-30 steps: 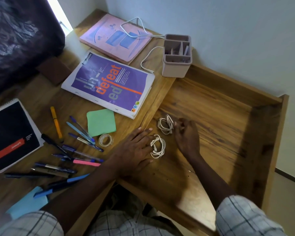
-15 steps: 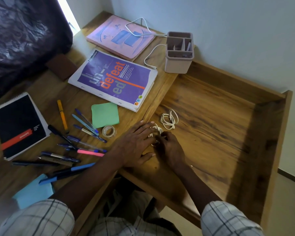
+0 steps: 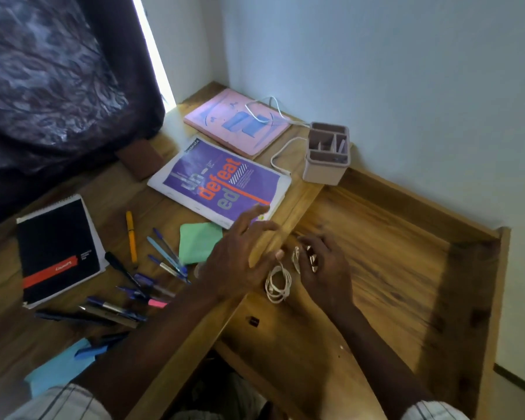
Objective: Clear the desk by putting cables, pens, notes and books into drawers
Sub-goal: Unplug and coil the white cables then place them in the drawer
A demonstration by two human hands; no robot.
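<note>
Coiled white cable (image 3: 277, 283): lying in the open drawer (image 3: 391, 268), just below and right of the purple book (image 3: 224, 183). It is looking light, limp and springy, best pinched across the whole bundle so the loops hold together. Second coil (image 3: 297, 257): the right hand (image 3: 324, 268) is curling its fingers round it. Left hand (image 3: 240, 256): hovering, fingers spread, holding nothing. Book cover is reading "un-defeat-ed"; the black notebook (image 3: 58, 247) lettering is too blurred.
</note>
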